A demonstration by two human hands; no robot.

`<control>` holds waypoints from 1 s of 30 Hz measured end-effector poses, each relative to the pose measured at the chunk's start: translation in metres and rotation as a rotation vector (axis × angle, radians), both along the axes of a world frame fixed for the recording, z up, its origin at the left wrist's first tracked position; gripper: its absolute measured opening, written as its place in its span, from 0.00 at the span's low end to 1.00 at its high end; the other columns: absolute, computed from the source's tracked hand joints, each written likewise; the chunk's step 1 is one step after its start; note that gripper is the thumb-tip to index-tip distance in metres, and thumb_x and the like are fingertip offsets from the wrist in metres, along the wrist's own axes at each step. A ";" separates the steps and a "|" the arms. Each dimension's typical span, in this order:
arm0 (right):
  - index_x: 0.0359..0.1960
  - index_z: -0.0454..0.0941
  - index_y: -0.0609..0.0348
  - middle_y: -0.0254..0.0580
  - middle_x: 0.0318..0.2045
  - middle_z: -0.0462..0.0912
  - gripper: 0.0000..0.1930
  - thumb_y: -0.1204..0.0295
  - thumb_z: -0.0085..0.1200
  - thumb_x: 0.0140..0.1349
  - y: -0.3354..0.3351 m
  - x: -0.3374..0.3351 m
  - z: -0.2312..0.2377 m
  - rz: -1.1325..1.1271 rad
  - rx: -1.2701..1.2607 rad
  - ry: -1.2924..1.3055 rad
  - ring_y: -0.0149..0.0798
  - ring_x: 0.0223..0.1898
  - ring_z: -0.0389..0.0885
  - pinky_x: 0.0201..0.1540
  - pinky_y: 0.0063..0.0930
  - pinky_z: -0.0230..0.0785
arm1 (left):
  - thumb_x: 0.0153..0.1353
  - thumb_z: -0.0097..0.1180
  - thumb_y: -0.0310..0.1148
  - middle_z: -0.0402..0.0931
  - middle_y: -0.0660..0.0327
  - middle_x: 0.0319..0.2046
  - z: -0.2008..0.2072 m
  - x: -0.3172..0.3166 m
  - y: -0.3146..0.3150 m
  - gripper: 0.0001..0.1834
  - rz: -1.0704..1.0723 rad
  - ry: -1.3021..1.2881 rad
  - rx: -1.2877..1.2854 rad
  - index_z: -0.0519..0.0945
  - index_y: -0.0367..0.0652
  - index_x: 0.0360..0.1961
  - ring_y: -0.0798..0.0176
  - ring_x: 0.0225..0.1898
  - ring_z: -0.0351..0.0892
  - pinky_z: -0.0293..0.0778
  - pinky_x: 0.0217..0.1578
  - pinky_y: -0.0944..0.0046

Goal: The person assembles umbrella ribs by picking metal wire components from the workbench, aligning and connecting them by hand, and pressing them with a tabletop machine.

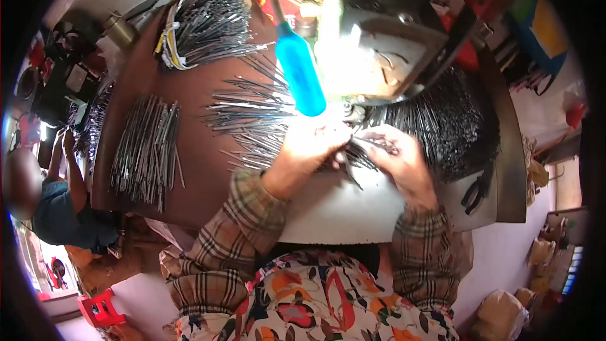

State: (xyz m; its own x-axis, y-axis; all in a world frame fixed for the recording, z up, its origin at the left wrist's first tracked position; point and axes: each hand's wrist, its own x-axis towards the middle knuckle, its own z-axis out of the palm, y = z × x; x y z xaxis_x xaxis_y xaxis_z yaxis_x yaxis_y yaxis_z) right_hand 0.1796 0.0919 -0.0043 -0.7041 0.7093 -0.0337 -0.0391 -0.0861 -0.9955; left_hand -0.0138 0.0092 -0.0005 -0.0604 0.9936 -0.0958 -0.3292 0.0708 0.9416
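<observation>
My left hand (pixel 309 145) is closed under the bright lamp light, its fingertips pinched together beside the machine's working point. What it grips is washed out by glare. My right hand (pixel 404 158) is closed around a few slim dark metal pieces (pixel 365 142), which look like long narrow strips and point toward the left hand. Below the fingers, several more of these pieces lie on the pale work surface (pixel 334 215). Left of my left hand, a loose fan of slim metal pieces (pixel 246 113) spreads over the brown tabletop. A large dark heap of them (pixel 435 126) lies beyond my right hand.
A blue lamp (pixel 300 76) hangs over the hands, before a green machine (pixel 385 57). Black-handled pliers (pixel 476 192) lie at right. More metal pieces form a pile (pixel 148 148) and a bundle (pixel 205 22) at left. Another person (pixel 63 208) works at far left.
</observation>
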 end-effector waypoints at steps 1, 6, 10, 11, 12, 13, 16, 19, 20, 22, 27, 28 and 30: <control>0.53 0.74 0.65 0.39 0.44 0.80 0.17 0.80 0.57 0.61 -0.001 0.012 -0.001 -0.017 -0.111 -0.009 0.26 0.43 0.77 0.43 0.21 0.73 | 0.63 0.59 0.30 0.80 0.61 0.32 -0.002 0.002 -0.003 0.10 -0.001 -0.079 -0.015 0.78 0.35 0.41 0.71 0.29 0.78 0.75 0.31 0.71; 0.54 0.71 0.65 0.38 0.42 0.77 0.17 0.79 0.55 0.65 -0.037 0.005 -0.009 -0.129 -0.114 0.173 0.29 0.38 0.75 0.41 0.27 0.74 | 0.65 0.55 0.31 0.81 0.57 0.34 -0.024 0.027 -0.006 0.10 -0.050 -0.519 0.002 0.77 0.34 0.41 0.66 0.36 0.81 0.76 0.40 0.69; 0.42 0.79 0.67 0.42 0.32 0.81 0.06 0.80 0.50 0.67 -0.037 -0.011 -0.021 -0.232 -0.384 0.507 0.32 0.33 0.79 0.38 0.29 0.75 | 0.66 0.54 0.33 0.81 0.59 0.34 -0.018 0.029 -0.010 0.11 -0.046 -0.377 -0.043 0.78 0.33 0.41 0.68 0.35 0.80 0.75 0.40 0.69; 0.42 0.79 0.67 0.43 0.32 0.81 0.06 0.79 0.51 0.67 -0.036 -0.013 -0.026 -0.292 -0.287 0.454 0.32 0.32 0.79 0.37 0.28 0.74 | 0.63 0.58 0.31 0.81 0.60 0.33 -0.013 0.023 -0.013 0.11 -0.034 -0.263 -0.079 0.80 0.33 0.40 0.69 0.35 0.79 0.75 0.38 0.70; 0.41 0.79 0.67 0.43 0.32 0.82 0.06 0.79 0.51 0.67 -0.035 -0.013 -0.029 -0.355 -0.191 0.398 0.32 0.31 0.80 0.36 0.27 0.74 | 0.61 0.60 0.29 0.81 0.61 0.33 0.001 0.017 -0.013 0.09 0.043 0.040 -0.121 0.80 0.34 0.39 0.70 0.34 0.79 0.75 0.38 0.70; 0.40 0.79 0.67 0.43 0.32 0.82 0.06 0.78 0.51 0.67 -0.035 -0.011 -0.031 -0.365 -0.154 0.376 0.31 0.30 0.79 0.36 0.25 0.73 | 0.59 0.61 0.27 0.81 0.61 0.33 0.010 0.008 -0.014 0.08 0.122 0.344 -0.163 0.81 0.34 0.38 0.70 0.34 0.79 0.75 0.37 0.70; 0.39 0.78 0.67 0.42 0.32 0.82 0.05 0.78 0.51 0.67 -0.031 -0.011 -0.023 -0.341 -0.189 0.323 0.29 0.29 0.79 0.37 0.24 0.73 | 0.52 0.55 0.22 0.72 0.53 0.27 -0.010 -0.056 -0.003 0.03 0.570 1.241 0.549 0.78 0.37 0.30 0.49 0.31 0.72 0.71 0.33 0.55; 0.40 0.77 0.65 0.39 0.30 0.82 0.05 0.78 0.51 0.67 -0.029 -0.011 -0.025 -0.340 -0.178 0.306 0.28 0.29 0.78 0.37 0.21 0.71 | 0.51 0.51 0.22 0.73 0.55 0.32 -0.007 -0.074 0.003 0.10 0.491 1.419 0.479 0.82 0.40 0.34 0.51 0.37 0.73 0.71 0.40 0.55; 0.41 0.77 0.65 0.38 0.29 0.81 0.05 0.78 0.52 0.67 -0.029 -0.011 -0.025 -0.315 -0.146 0.288 0.27 0.28 0.78 0.37 0.20 0.70 | 0.50 0.51 0.21 0.73 0.56 0.33 -0.011 -0.076 0.005 0.11 0.489 1.380 0.488 0.83 0.40 0.34 0.51 0.38 0.73 0.70 0.40 0.55; 0.39 0.77 0.65 0.36 0.27 0.81 0.03 0.78 0.52 0.67 -0.032 -0.012 -0.022 -0.330 -0.147 0.245 0.26 0.28 0.78 0.37 0.19 0.69 | 0.48 0.52 0.20 0.74 0.56 0.34 -0.018 -0.083 0.006 0.12 0.451 1.456 0.539 0.82 0.39 0.35 0.51 0.38 0.73 0.70 0.41 0.54; 0.36 0.76 0.64 0.34 0.26 0.80 0.02 0.78 0.53 0.66 -0.035 -0.009 -0.026 -0.289 -0.174 0.200 0.25 0.27 0.77 0.35 0.18 0.69 | 0.37 0.55 0.18 0.76 0.53 0.37 -0.021 -0.088 0.001 0.25 0.264 1.641 0.730 0.77 0.34 0.43 0.49 0.41 0.74 0.69 0.45 0.51; 0.36 0.76 0.64 0.34 0.26 0.80 0.03 0.77 0.53 0.66 -0.035 -0.009 -0.026 -0.267 -0.174 0.212 0.25 0.27 0.77 0.34 0.18 0.69 | 0.37 0.55 0.18 0.76 0.53 0.37 -0.020 -0.091 0.000 0.25 0.262 1.640 0.730 0.77 0.34 0.43 0.49 0.41 0.74 0.69 0.45 0.51; 0.36 0.76 0.64 0.35 0.26 0.80 0.04 0.76 0.54 0.66 -0.035 -0.009 -0.022 -0.272 -0.172 0.180 0.25 0.25 0.77 0.31 0.19 0.70 | 0.36 0.55 0.17 0.76 0.54 0.37 -0.014 -0.093 0.002 0.25 0.253 1.643 0.864 0.77 0.35 0.43 0.50 0.41 0.75 0.69 0.45 0.51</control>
